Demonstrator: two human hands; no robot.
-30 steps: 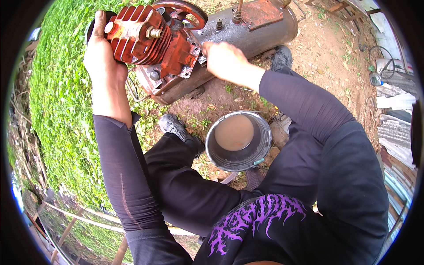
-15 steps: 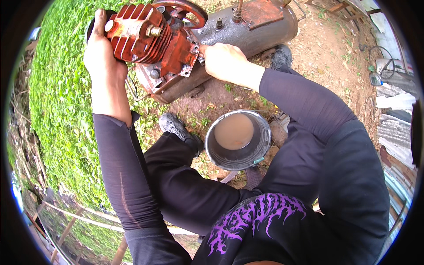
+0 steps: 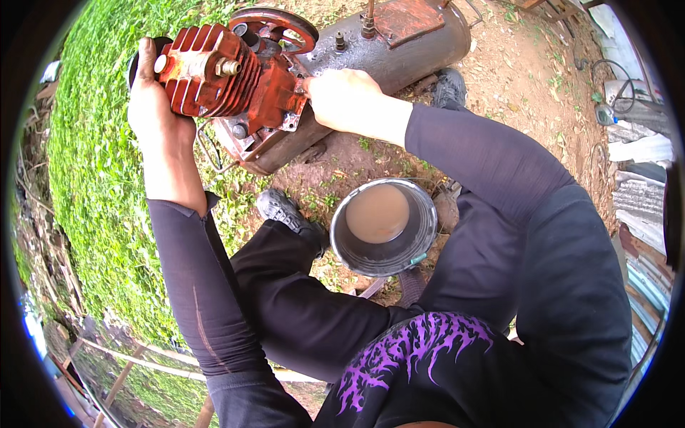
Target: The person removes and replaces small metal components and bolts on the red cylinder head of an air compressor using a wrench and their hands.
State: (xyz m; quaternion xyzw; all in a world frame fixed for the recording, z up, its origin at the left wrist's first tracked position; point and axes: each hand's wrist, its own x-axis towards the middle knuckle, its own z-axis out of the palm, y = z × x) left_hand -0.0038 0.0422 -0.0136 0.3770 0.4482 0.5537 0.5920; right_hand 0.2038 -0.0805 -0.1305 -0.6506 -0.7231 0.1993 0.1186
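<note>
A red, finned air compressor pump (image 3: 214, 75) lies tilted over the left end of a grey compressor tank (image 3: 399, 50), with grime on its casing. My left hand (image 3: 158, 107) grips the pump's finned end, thumb up along its side and the other fingers hidden behind it. At the opposite end, my right hand (image 3: 346, 98) is closed with its fingertips at the pump's flanged base; the metal edge there partly hides what they pinch. A red spoked flywheel (image 3: 278, 30) sits on the pump's far side.
Between my legs stands a black bucket (image 3: 342, 246) holding murky brown water. Grass (image 3: 93, 178) spreads to the left and bare soil (image 3: 531, 85) to the right. Corrugated sheets (image 3: 638, 192) and a dark cable (image 3: 628, 89) lie along the right side.
The pump, with both hands on it, has shifted a little left and nearer to me, also relative to the tank. The view has shifted slightly too. The bucket looks unmoved.
</note>
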